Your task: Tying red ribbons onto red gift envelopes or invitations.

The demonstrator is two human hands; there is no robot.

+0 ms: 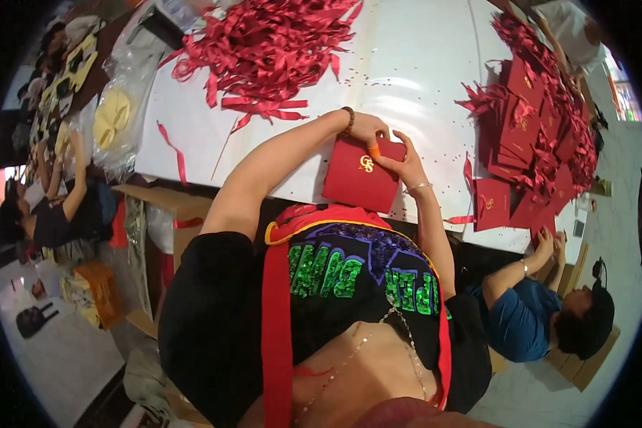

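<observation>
A flat red card-like piece (pixel 357 187) with a gold emblem lies at the table's front edge, close to my body; whether it is a card or a flattened paper bag I cannot tell. My left hand (pixel 368 128) is closed at its upper edge, fingers curled, with an orange band (pixel 374 151) round one digit. From the right side my right hand (pixel 411 168) pinches the upper right corner, thumb on the front face and the forefinger stretched up along the edge. Anything small between the fingertips is hidden.
Loose red ribbons (pixel 271 50) heap at the far left of the white table (pixel 406 78). Ribboned red pieces (pixel 524 128) pile up on the right. Beside that pile a person in blue (pixel 524 321) works; others sit at the left. A cardboard box (pixel 164 200) stands left of me.
</observation>
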